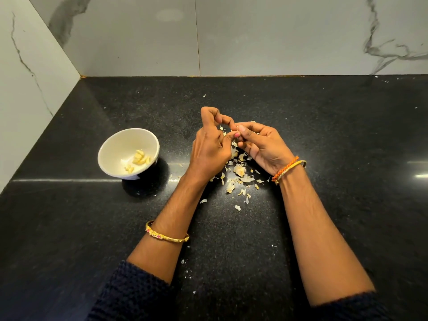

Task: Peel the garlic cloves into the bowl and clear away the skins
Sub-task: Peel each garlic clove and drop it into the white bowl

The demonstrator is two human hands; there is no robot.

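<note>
Both hands meet over the black counter [324, 135], working one garlic clove [236, 129] that is mostly hidden between the fingertips. My left hand [212, 147] pinches it with thumb and forefinger, other fingers curled; my right hand [261, 144] pinches from the 3 o'clock side, thumbnail on the skin. Loose skins [239, 173] lie just below at 6 o'clock. At 9 o'clock the white bowl [108, 156] holds peeled cloves [139, 159]. Best, I judge, to lift the skin from one end with the nail (not squeeze) and peel lengthwise.
</note>
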